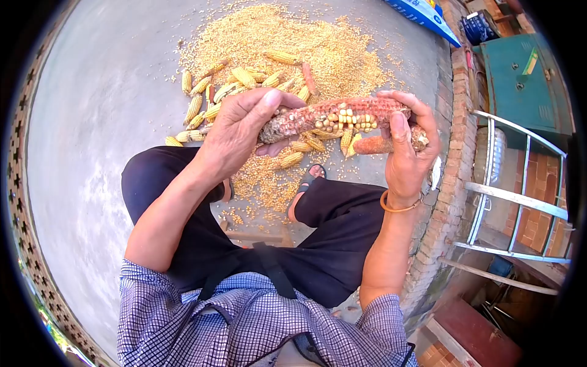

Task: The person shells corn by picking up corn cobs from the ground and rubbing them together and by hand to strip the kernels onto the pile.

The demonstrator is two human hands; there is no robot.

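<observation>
A mostly stripped reddish corn cob (pixel 318 117) with a patch of yellow kernels along its middle is held level between my two hands. My left hand (pixel 241 125) is closed around its greyish left end. At the other end, my right hand (pixel 411 131) grips the cob between fingers and thumb. A second, shorter bare cob (pixel 374 145) is tucked under the first in that same hand. Behind and below the hands lie several yellow ears of corn (pixel 243 76), partly hidden by the held cob. Another bare red cob (pixel 309 78) lies among them.
A wide heap of loose kernels (pixel 275 33) covers the concrete floor (pixel 98 122), with more scattered near my sandalled feet. To the right stand a low brick edge (pixel 455 140), a metal ladder (pixel 520 194) and a green cabinet (pixel 510 79). A blue sack (pixel 425 18) lies at the top.
</observation>
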